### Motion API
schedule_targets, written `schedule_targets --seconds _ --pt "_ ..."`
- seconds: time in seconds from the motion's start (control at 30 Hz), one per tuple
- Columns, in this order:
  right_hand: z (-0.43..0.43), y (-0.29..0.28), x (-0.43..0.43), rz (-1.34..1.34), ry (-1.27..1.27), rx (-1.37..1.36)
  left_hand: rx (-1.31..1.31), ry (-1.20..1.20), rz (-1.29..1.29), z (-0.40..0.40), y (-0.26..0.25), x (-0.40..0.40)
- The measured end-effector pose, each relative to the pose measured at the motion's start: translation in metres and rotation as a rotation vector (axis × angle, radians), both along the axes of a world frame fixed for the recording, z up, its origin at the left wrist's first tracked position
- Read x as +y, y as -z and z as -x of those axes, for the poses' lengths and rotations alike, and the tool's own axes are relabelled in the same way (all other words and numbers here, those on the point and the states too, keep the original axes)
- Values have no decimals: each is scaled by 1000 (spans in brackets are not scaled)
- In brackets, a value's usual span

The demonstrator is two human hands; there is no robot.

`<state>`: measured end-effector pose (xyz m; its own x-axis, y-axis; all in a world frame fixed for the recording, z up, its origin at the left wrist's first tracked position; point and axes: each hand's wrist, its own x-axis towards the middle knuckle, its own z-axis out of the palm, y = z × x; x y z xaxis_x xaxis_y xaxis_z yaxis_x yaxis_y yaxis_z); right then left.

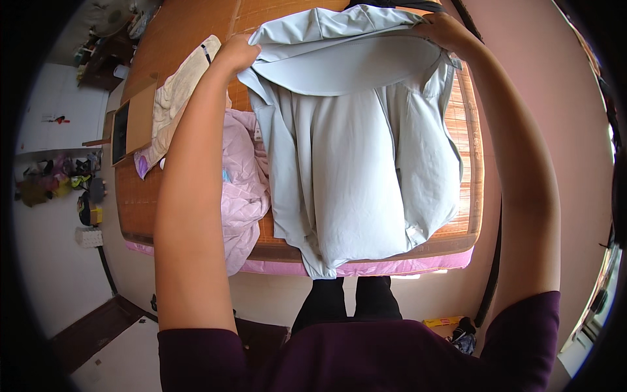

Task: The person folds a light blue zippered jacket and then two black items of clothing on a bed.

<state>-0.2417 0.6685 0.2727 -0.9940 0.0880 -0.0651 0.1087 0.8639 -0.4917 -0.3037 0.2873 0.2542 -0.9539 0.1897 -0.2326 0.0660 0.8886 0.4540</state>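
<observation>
A pale grey-blue garment, seemingly a hooded jacket [357,166], hangs stretched between both hands over the bed, its lower end reaching past the near edge. My left hand [240,53] grips its upper left corner, and my right hand [443,32] grips the upper right corner. The upper part sags in a curved fold between them. Left of the jacket lies a crumpled pink cloth [242,191] with a pale line pattern. Beyond my left forearm is a cream-coloured cloth [179,93] with a purple patch at its lower end. Parts of both cloths are hidden behind my left arm.
A woven bamboo mat [196,196] covers the bed, over a pink mattress edge [411,267]. An open cardboard box [142,120] sits at the mat's left side. Black fabric [397,4] lies at the far edge. A pinkish wall [534,73] stands to the right.
</observation>
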Motion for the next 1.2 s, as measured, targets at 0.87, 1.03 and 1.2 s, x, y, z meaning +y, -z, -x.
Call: schedule_targets --seconds 0.87,1.03,1.2 --pt "32 251 -46 -151 -106 23 66 34 -43 27 260 96" --pt "74 262 -65 -380 -132 -169 44 -53 -77 56 252 98" --pt "156 293 -8 105 -4 591 213 -285 -779 107 230 107"
